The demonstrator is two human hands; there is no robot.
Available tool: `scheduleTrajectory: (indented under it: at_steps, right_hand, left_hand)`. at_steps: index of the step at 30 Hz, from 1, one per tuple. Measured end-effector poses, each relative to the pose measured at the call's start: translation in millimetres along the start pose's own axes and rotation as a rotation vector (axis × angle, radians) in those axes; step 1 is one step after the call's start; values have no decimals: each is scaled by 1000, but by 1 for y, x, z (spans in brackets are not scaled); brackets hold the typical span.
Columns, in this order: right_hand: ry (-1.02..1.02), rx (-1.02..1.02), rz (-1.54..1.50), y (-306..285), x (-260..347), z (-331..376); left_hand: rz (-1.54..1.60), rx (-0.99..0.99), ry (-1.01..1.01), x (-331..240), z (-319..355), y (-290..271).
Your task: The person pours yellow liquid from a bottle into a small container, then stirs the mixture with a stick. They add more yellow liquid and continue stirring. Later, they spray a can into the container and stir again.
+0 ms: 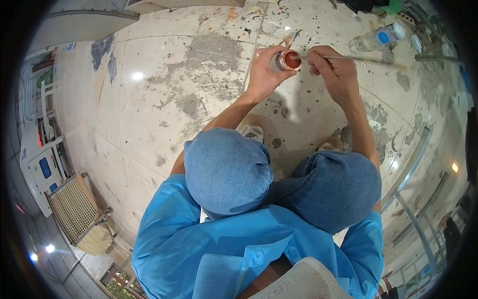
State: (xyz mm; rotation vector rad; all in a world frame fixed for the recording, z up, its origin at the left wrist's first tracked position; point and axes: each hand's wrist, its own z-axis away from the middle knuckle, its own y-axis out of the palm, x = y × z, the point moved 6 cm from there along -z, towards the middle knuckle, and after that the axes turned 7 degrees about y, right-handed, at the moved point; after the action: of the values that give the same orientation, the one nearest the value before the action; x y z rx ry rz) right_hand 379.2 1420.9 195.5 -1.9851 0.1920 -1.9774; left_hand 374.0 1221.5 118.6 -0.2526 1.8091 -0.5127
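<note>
My left hand [265,74] is wrapped round a small open jar [280,61], its mouth tipped toward me. Reddish-brown paint [293,60] shows inside, and smears of it mark the rim. Between the thumb and fingers of my right hand [332,70] is a long, thin paintbrush [343,57], held nearly level. Its near end reaches into the jar's mouth, where the bristles are hidden. The handle's far end points right and blurs against the floor. Both hands are held out beyond my knees, above the floor.
Pale floor tiles [144,99] carry dark stains and paint spots. Two clear plastic bottles [366,44] lie beyond my right hand, one with a blue cap. Metal framing [418,229] stands at the right. A woven-seat chair [74,209] is at the left, a pale cabinet [89,25] at the far left.
</note>
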Motion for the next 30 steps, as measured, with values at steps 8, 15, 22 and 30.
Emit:
scheduleTrajectory:
  at_steps: [8,15,22,30]
  right_hand:
    - [25,-16,-79,-1,-9,4]
    - [53,9,-26,0,-12,6]
    - [33,-29,50,-1,-15,9]
    - [181,25,-70,3,-23,12]
  left_hand:
    - [43,11,-32,3,3,5]
    - [28,27,-33,5,3,6]
    - [36,35,-36,8,6,8]
    - [75,54,-51,7,8,10]
